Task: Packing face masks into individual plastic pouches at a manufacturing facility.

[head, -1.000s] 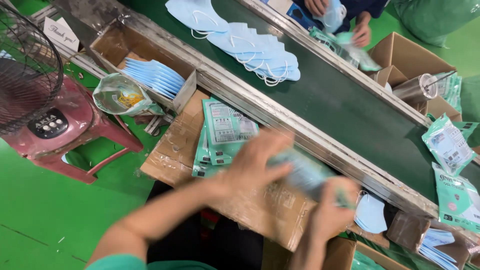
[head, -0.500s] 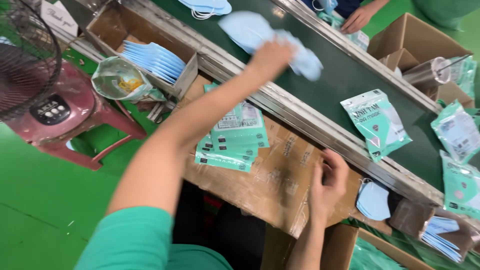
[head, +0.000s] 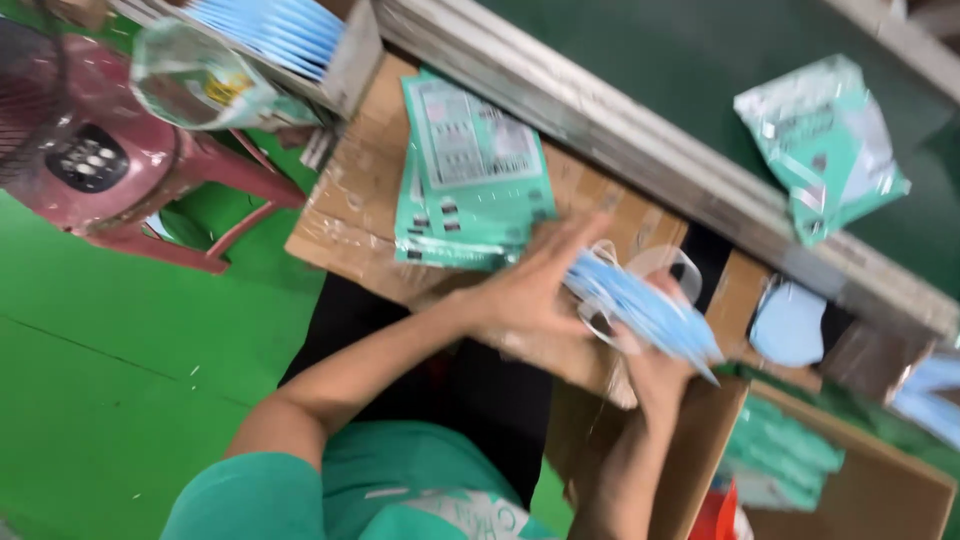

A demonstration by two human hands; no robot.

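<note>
— Over the brown cardboard worktop (head: 640, 240), what are the hands doing?

— Both are closing on a thin stack of pale blue face masks with white ear loops (head: 640, 305). The left hand (head: 530, 290), which was stretching out to the dark green conveyor belt (head: 640, 60) half a second ago, is now lying back here with fingers spread flat along the stack's near side. The right hand (head: 655, 370) is gripping it from underneath.

— And nearby?

— A pile of teal printed packets (head: 470, 170) is lying just beside the left hand. One sealed teal packet (head: 825, 140) is riding on the belt, well apart from both hands.
</note>
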